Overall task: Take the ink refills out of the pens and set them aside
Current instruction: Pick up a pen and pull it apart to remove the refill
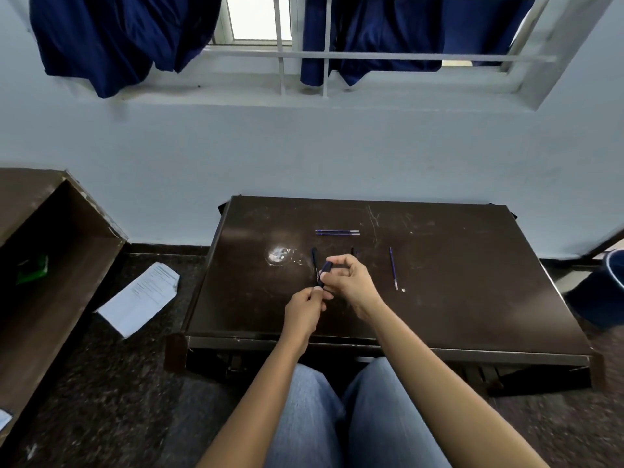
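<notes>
Both my hands hold a dark blue pen (323,274) just above the middle of the dark brown table (456,298). My left hand (304,310) pinches its near end and my right hand (351,282) grips its upper part between thumb and fingers. Another dark pen (314,256) lies on the table right behind it. Two thin blue refills (337,232) rest side by side further back. A third refill (393,268) lies to the right of my right hand, with a tiny pale piece (403,290) at its near tip. Dark pen parts (354,251) peek out behind my right fingers.
A shiny glare patch (279,255) sits left of the pens. On the floor to the left lies a sheet of paper (141,297), beside a brown open cabinet (50,251). A blue bucket (604,292) stands at the right. My knees are under the table's front edge.
</notes>
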